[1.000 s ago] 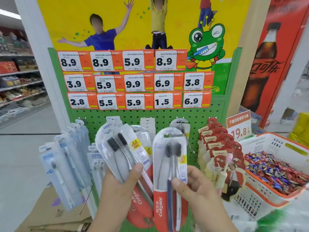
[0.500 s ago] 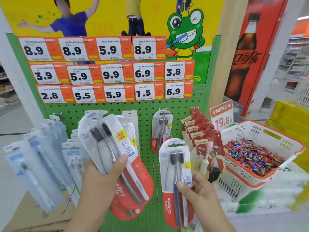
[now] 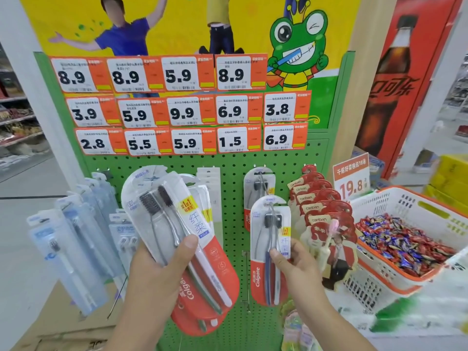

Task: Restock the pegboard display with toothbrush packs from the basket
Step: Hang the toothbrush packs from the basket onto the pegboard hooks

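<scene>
Left hand (image 3: 162,272), at 7 o'clock in the view: thumb clamped over the front of a stack of toothbrush packs (image 3: 182,239), fingers hidden behind. Packs are glossy clear blisters with rounded tops and red card bases; dark-bristled brushes show through, and the stack tilts with its tops toward 11 o'clock.

Right hand (image 3: 296,267), at 5 o'clock: thumb and fingers pinch a single pack (image 3: 269,249) at mid-height. Same shape, upright, held against the pegboard (image 3: 233,173). Its top sits at the hook where a matching hung pack (image 3: 258,196) hangs, just behind and toward 11 o'clock of it. Whether its hole is on the hook, cannot tell.

Pegboard: green metal, matte, a regular grid of small round holes. Upper part carries rows of orange-and-white price tags (image 3: 182,107), overlapping slightly. Above, a yellow poster with a cartoon frog (image 3: 298,46).

At 9 o'clock of the hands, pale blue translucent packs (image 3: 65,252) fan outward on hooks. At 3 o'clock, a row of red-and-cream carded brushes (image 3: 321,206) overlaps like shingles.

Farther toward 3 o'clock: a white plastic lattice basket (image 3: 395,206) with orange rim, holding shiny wrapped candies (image 3: 402,239). Behind it, a red cola banner (image 3: 397,79). Shop shelving at 9 o'clock is blurred; pale smooth floor.
</scene>
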